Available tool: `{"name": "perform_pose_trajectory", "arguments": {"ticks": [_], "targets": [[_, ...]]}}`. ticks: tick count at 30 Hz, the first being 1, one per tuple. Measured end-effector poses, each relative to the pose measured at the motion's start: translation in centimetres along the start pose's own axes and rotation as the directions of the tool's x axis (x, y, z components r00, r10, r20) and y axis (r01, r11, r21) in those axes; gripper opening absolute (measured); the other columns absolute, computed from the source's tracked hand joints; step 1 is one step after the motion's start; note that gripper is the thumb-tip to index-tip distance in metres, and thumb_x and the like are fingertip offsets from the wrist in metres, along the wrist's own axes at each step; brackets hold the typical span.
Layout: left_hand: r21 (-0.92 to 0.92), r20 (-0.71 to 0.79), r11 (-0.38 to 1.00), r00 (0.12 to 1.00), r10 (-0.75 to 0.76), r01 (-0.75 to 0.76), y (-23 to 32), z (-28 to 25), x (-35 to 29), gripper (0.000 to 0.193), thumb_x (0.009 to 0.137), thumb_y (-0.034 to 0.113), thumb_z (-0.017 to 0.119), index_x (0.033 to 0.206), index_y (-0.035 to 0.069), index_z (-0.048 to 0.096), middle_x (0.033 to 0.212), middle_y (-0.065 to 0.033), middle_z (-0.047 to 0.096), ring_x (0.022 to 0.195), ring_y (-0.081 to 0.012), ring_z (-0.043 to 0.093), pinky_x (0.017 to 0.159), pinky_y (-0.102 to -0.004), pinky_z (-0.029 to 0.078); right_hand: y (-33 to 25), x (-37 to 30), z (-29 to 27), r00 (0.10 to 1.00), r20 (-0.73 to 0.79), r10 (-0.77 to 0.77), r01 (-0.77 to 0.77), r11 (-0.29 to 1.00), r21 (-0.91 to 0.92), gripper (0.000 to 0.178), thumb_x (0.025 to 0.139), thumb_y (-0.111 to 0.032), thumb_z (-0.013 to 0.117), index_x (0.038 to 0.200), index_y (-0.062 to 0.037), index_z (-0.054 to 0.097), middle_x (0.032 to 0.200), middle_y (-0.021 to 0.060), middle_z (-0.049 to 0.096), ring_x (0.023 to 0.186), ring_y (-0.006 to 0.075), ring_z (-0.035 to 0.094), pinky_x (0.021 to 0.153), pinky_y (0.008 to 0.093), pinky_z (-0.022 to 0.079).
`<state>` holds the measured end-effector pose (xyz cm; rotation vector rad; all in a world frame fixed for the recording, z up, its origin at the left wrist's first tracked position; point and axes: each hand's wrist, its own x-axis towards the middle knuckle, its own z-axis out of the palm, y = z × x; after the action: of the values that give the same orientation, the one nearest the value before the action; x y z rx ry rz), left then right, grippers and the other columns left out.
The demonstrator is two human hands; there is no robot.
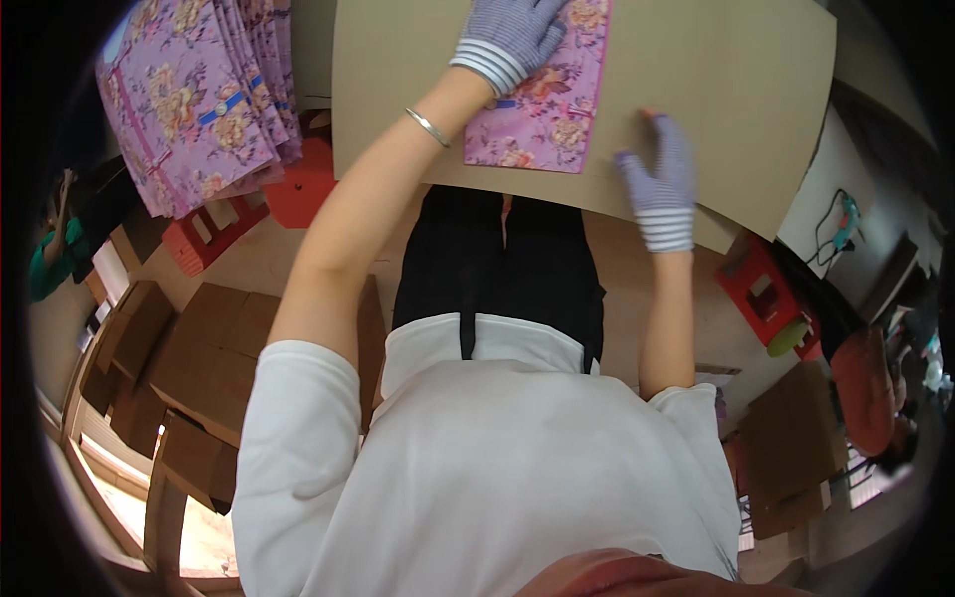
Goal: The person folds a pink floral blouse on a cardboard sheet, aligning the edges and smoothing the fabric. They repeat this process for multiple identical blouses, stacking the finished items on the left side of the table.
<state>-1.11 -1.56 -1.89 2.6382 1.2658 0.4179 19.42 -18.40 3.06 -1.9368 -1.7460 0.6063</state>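
Observation:
A flat pink-purple floral piece, fabric-like with a small blue strip, lies on a sheet of cardboard; its exact kind is unclear. My left hand, in a striped knit glove with a white cuff, rests flat on its upper part, and the top of the frame cuts off the fingertips. To the right of the piece, my right hand, gloved alike, hovers over the cardboard near its front edge. Its thumb and fingers are apart and hold nothing. Fingertips at the glove's end look uncovered.
A stack of similar floral pieces stands at the far left, overhanging a red stool. Another red stool is at the right. Brown cardboard boxes fill the lower left, with another box lower right. Other people show at both sides.

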Motion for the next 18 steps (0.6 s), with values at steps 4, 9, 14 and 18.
{"name": "perform_pose_trajectory", "arguments": {"ticks": [4, 9, 14, 18], "targets": [[0.001, -0.05, 1.0, 0.998, 0.025, -0.025, 0.6, 0.3, 0.0, 0.058, 0.081, 0.023, 0.055, 0.134, 0.0, 0.048, 0.148, -0.0202, 0.037, 0.14, -0.0401, 0.03, 0.117, -0.0567, 0.017, 10.6, 1.2, -10.1, 0.937, -0.341, 0.075, -0.221, 0.884, -0.411, 0.053, 0.085, -0.025, 0.069, 0.129, -0.0023, 0.053, 0.131, 0.0201, 0.057, 0.122, 0.0376, 0.052, 0.106, 0.043, 0.039], [-0.031, -0.038, 0.999, 0.999, 0.016, -0.017, 1.0, -0.9, 0.6, 0.057, 0.08, 0.021, 0.056, 0.132, 0.0, 0.049, 0.146, -0.0202, 0.04, 0.138, -0.0402, 0.032, 0.115, -0.0568, 0.02, 13.4, 5.5, -16.9, 0.773, -0.181, 0.608, -0.598, 0.793, 0.112, 0.051, 0.098, -0.035, 0.053, 0.134, 0.0005, 0.049, 0.127, 0.0191, 0.06, 0.117, 0.0298, 0.057, 0.102, 0.0369, 0.043], [-0.041, -0.008, 0.999, 1.0, -0.005, 0.004, 1.0, -1.2, 0.3, 0.057, 0.078, 0.02, 0.056, 0.131, 0.0, 0.049, 0.146, -0.0202, 0.04, 0.138, -0.0406, 0.032, 0.115, -0.0574, 0.02, 7.2, 8.7, -18.1, 0.924, 0.176, 0.341, -0.292, 0.328, 0.898, 0.046, 0.103, -0.03, 0.044, 0.137, 0.0001, 0.048, 0.127, 0.0128, 0.061, 0.116, 0.0212, 0.057, 0.101, 0.0298, 0.044], [-0.056, -0.03, 0.998, 1.0, 0.008, -0.01, 1.1, -0.8, 0.9, 0.057, 0.078, 0.018, 0.056, 0.131, 0.0, 0.05, 0.146, -0.0197, 0.04, 0.139, -0.0404, 0.031, 0.115, -0.0572, 0.019, 3.6, 11.4, -8.5, 0.994, -0.104, 0.03, 0.046, 0.757, 0.652, 0.051, 0.097, -0.036, 0.053, 0.138, -0.0058, 0.049, 0.139, 0.0129, 0.051, 0.127, 0.0282, 0.047, 0.109, 0.0396, 0.035]]}}
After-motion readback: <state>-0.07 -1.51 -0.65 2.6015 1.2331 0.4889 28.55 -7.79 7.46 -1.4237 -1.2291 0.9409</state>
